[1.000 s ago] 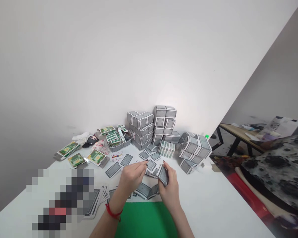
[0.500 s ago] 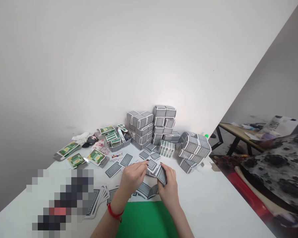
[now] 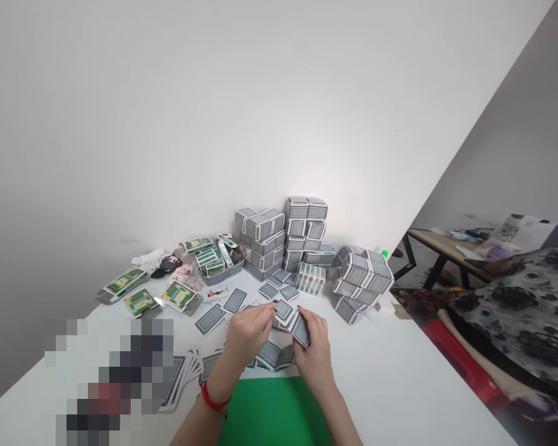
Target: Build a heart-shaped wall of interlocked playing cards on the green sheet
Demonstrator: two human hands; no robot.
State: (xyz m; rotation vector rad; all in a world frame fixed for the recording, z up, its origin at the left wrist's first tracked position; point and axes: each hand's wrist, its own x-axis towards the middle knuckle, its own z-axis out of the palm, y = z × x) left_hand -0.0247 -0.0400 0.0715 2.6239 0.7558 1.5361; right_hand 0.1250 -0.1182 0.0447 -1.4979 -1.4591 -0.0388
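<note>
My right hand (image 3: 314,350) is closed around a small deck of grey-backed playing cards (image 3: 302,328), held above the white table (image 3: 400,384). My left hand (image 3: 248,331), with a red band at the wrist, pinches a single grey-backed card (image 3: 283,310) at the top of that deck. Both hands meet just beyond a green mat (image 3: 274,412) at the near edge. Loose cards (image 3: 211,319) lie scattered on the table beyond and under my hands.
Stacks of grey wrapped card packs (image 3: 283,238) stand against the wall, with more tumbled packs (image 3: 360,282) to the right. Green card boxes (image 3: 142,300) and a grey tray (image 3: 216,266) lie at the left. A fanned spread of cards (image 3: 186,371) lies near left.
My two hands have drawn together; the left hand has moved right onto the deck and taken hold of a card. The view has shifted slightly.
</note>
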